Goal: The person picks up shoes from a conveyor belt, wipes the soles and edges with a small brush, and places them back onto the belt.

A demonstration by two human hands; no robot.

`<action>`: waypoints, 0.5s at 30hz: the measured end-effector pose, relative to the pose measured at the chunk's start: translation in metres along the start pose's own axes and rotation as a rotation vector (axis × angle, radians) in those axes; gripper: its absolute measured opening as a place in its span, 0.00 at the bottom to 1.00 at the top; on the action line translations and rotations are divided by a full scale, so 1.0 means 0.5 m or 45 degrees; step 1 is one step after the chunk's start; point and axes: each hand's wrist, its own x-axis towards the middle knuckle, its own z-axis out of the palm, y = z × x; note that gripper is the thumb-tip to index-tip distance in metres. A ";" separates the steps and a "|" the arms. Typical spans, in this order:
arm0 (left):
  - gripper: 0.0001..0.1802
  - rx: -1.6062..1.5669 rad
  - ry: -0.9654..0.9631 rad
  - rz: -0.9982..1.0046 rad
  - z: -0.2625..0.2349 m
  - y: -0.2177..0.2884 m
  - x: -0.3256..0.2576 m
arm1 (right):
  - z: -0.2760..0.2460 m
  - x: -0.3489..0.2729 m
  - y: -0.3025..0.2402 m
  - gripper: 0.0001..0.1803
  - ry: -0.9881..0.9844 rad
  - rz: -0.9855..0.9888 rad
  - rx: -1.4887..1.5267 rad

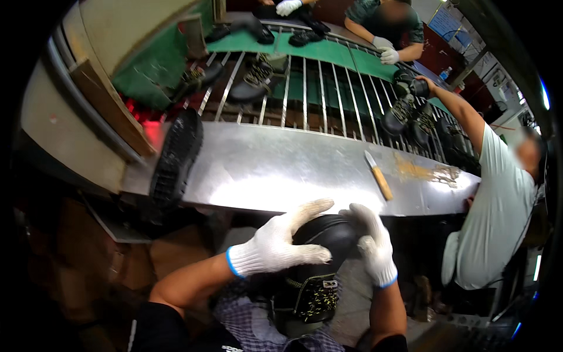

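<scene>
Both my hands wear white knit gloves and hold a black boot (pixel 319 267) in my lap, toe up, its laces and tongue pointing toward me. My left hand (pixel 280 242) lies over the left side of the toe cap, fingers spread. My right hand (pixel 373 243) grips the toe's right side. The boot sits just below the front edge of a steel table (pixel 281 170).
A black boot (pixel 175 157) lies sole-up on the table's left end. A wooden-handled knife (pixel 379 175) and glue smears lie to the right. Behind are a bar rack (pixel 316 94) with several boots and a green belt. A person in a pale shirt (pixel 498 199) reaches to the rack; other gloved workers stand beyond.
</scene>
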 end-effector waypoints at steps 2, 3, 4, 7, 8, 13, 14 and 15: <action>0.57 -0.324 -0.019 0.008 0.033 -0.058 -0.043 | -0.020 0.053 -0.045 0.45 -0.315 -0.013 -0.246; 0.55 -0.598 -0.051 -0.187 0.042 -0.081 -0.084 | -0.033 0.063 -0.067 0.48 -0.427 0.030 -0.497; 0.53 -0.184 0.000 -0.007 0.044 -0.128 -0.150 | -0.047 0.061 -0.072 0.50 -0.446 0.036 -0.533; 0.53 0.486 0.261 0.456 0.058 -0.221 -0.183 | -0.051 0.068 -0.075 0.48 -0.477 0.319 -0.254; 0.54 0.627 0.366 0.604 0.062 -0.215 -0.168 | -0.042 0.080 -0.077 0.48 -0.487 0.202 -0.359; 0.34 0.761 0.659 1.030 0.025 -0.186 -0.063 | -0.026 0.075 -0.055 0.52 -0.443 0.031 -0.356; 0.30 0.772 0.637 1.047 0.022 -0.176 -0.046 | -0.016 0.073 -0.059 0.52 -0.424 0.074 -0.295; 0.27 0.781 0.612 1.065 0.022 -0.163 -0.029 | -0.008 0.073 -0.063 0.52 -0.402 0.117 -0.234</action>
